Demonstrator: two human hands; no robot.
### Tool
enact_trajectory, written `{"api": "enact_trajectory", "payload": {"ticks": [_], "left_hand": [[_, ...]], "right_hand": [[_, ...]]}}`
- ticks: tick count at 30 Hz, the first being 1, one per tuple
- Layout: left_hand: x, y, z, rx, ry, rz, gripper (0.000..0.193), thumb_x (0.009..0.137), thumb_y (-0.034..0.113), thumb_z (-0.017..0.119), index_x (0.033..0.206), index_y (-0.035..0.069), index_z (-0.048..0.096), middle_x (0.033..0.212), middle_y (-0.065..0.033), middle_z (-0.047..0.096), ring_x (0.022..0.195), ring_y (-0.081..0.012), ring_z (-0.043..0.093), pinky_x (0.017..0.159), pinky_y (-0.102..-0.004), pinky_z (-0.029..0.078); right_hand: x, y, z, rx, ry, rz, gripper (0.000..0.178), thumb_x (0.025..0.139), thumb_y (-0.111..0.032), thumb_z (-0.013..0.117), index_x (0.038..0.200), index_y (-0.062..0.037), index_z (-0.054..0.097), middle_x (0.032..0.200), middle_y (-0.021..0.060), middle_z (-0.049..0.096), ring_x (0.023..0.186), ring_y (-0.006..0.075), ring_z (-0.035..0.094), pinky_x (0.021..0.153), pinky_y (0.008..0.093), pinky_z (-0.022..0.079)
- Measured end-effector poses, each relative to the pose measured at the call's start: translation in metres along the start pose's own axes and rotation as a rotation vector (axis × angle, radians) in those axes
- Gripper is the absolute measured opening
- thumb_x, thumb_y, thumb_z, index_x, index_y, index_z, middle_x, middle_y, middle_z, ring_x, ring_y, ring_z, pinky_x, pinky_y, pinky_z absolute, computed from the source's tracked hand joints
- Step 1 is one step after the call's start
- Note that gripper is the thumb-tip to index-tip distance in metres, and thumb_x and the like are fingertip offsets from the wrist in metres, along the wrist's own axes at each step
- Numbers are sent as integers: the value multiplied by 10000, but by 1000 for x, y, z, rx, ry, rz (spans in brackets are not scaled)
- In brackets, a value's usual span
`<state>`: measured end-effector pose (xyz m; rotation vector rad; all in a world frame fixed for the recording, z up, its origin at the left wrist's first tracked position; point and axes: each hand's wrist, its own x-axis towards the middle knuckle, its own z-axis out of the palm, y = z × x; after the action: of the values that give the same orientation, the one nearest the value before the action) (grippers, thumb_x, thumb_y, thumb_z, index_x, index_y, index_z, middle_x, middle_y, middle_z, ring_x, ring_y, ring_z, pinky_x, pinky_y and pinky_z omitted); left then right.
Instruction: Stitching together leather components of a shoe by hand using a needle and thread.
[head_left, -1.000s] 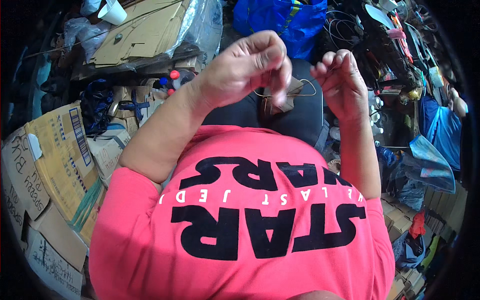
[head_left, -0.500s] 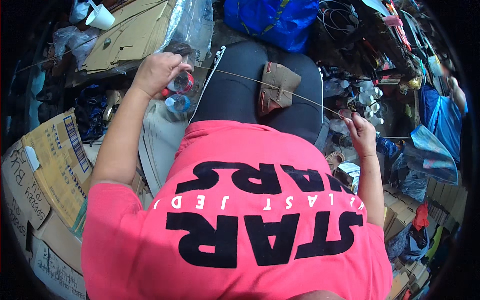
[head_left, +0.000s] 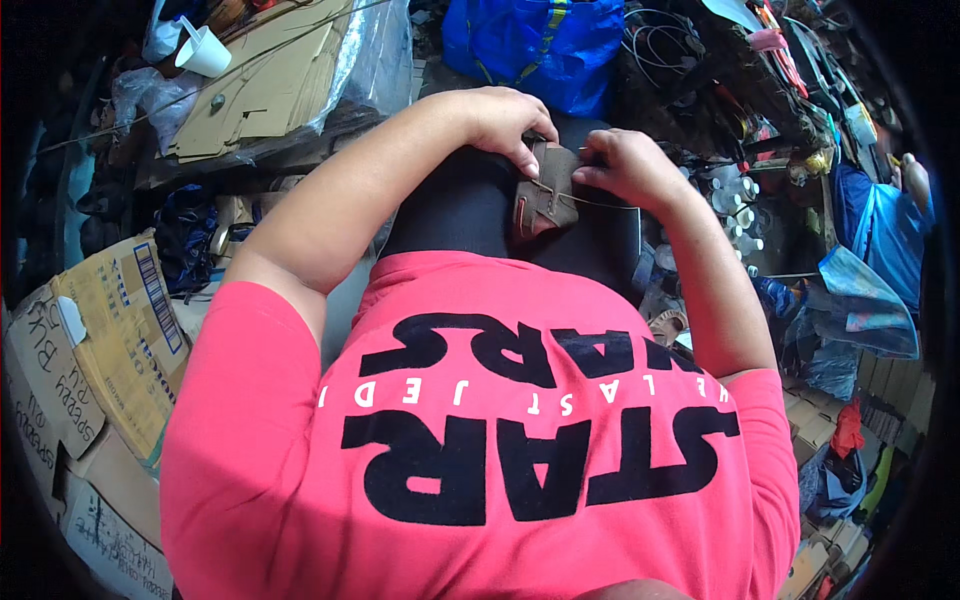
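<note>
We hold a small brown leather piece (head_left: 545,200) on our lap, at twelve o'clock from the pink shirt (head_left: 480,440). Our left hand (head_left: 505,125) pinches its upper edge, fingers closed on it; our right hand (head_left: 620,165) grips a thin thread (head_left: 600,204) running across it. A blue bag (head_left: 540,45) lies beyond, flattened cardboard (head_left: 270,85) at ten o'clock.

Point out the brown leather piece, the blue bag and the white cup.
brown leather piece (head_left: 545,200), head view, middle of its face.
blue bag (head_left: 545,45), head view, front panel.
white cup (head_left: 205,55), head view, its side wall.
</note>
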<state>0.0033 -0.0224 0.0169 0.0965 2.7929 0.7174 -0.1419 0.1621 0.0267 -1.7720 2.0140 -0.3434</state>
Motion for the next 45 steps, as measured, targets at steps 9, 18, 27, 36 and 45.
{"api": "enact_trajectory", "payload": {"ticks": [9,18,27,36,45], "left_hand": [[-2,6,23,-222,165,-48,494,634,245,827,1053,90,616,956,-125,669,937,-302,631,797,-385,484],[0,7,15,-360,114,-90,464,626,236,831,1026,84,651,942,-99,677,913,-259,639,802,-355,485],[2,8,12,-339,86,-56,467,624,227,836,1019,69,644,909,-118,676,876,-264,645,772,-355,492],[11,13,13,-298,92,47,442,603,184,847,956,45,620,868,-124,658,836,-273,633,728,-364,488],[1,8,32,-388,254,40,425,612,210,832,925,53,591,859,-106,627,812,-272,605,707,-361,466]], "right_hand": [[-58,-18,6,323,171,214,360,849,15,579,1185,-94,645,986,149,577,854,242,622,727,342,511],[-60,-32,27,222,386,118,110,772,-167,725,874,-128,734,705,67,593,691,253,593,680,358,444],[-47,-37,15,125,260,71,129,746,-132,707,867,-103,740,701,108,597,650,286,612,608,373,482],[-44,-34,11,286,123,49,143,759,-88,721,900,-101,744,750,96,613,692,243,630,657,331,497],[-37,1,30,594,36,83,149,795,-76,734,941,-106,744,815,5,574,814,130,562,753,267,454]]}}
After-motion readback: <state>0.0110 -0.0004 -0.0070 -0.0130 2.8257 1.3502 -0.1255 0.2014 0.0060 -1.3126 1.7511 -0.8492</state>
